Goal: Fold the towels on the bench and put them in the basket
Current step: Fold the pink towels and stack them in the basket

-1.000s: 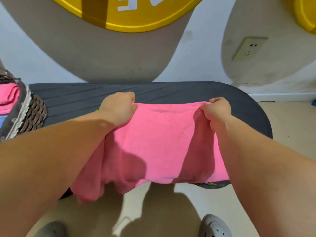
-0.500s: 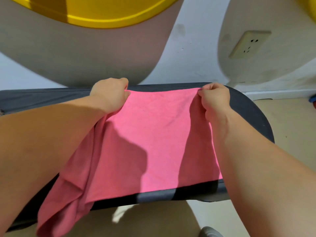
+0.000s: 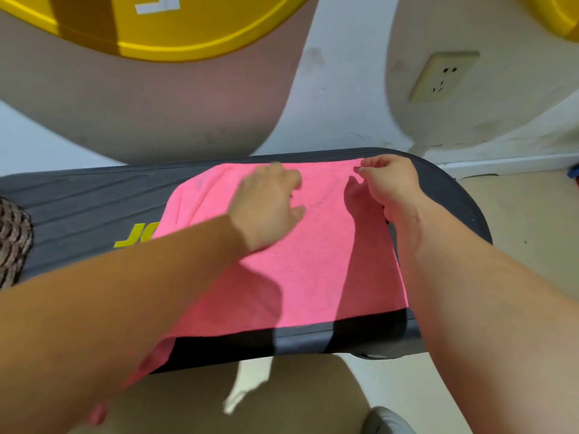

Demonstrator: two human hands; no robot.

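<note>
A pink towel [image 3: 313, 270] lies spread on the right half of the bench [image 3: 94, 198], its near left corner hanging off. The right hand [image 3: 391, 183] pinches the far right corner. The left hand [image 3: 269, 202], blurred, rests on the cloth with fingers loosely spread. This looks like the smoothing step; the first fold will likely need both far corners gripped.

The towel [image 3: 313, 261] is plain hot pink all over. The bench [image 3: 94, 202] is dark grey, almost black, with thin ribbed lines and yellow lettering [image 3: 134, 236]. The basket [image 3: 12, 239] is a brown weave. The wall [image 3: 341, 89] is white with big grey-beige curves [image 3: 156, 104] and a bright yellow shape [image 3: 188, 26], socket [image 3: 443, 76] cream, floor [image 3: 517, 214] beige.
</note>
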